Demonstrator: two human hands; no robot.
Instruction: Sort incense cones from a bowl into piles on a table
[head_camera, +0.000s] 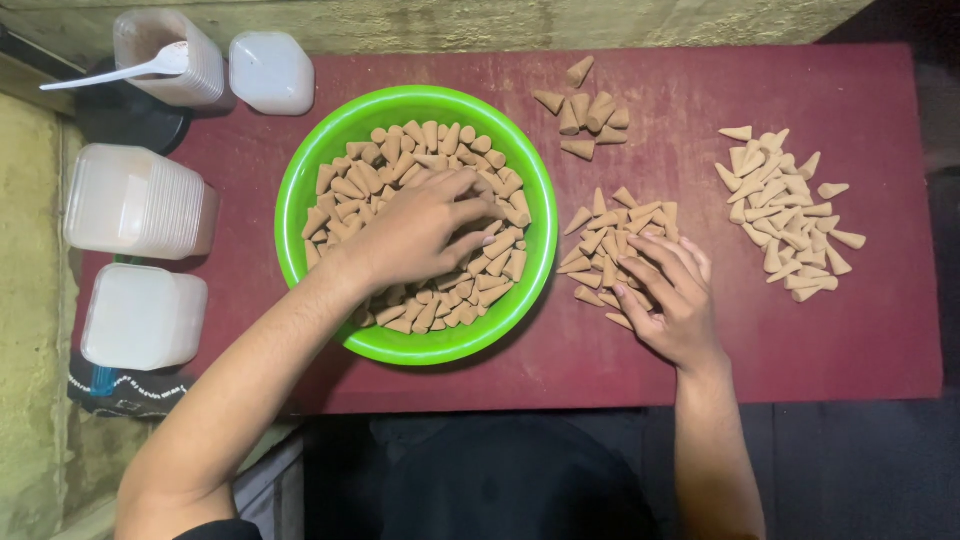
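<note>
Left grip (425, 225) clutching cones (440, 160) (green bowl (300, 190)), right grip (670, 295) released on pile (610, 235)

Soft, even light falls from above on the maroon table (700, 360), leaving only faint shadows beside the green bowl (300, 180). The lower edge sinks into darkness. Focus is sharp throughout; the white plastic containers (140, 205) look slightly overexposed.

Stacked white lids (140, 202) and tubs (145, 316) at left — a spoon (120, 72), perhaps plastic, in a jar (170, 55).
</note>
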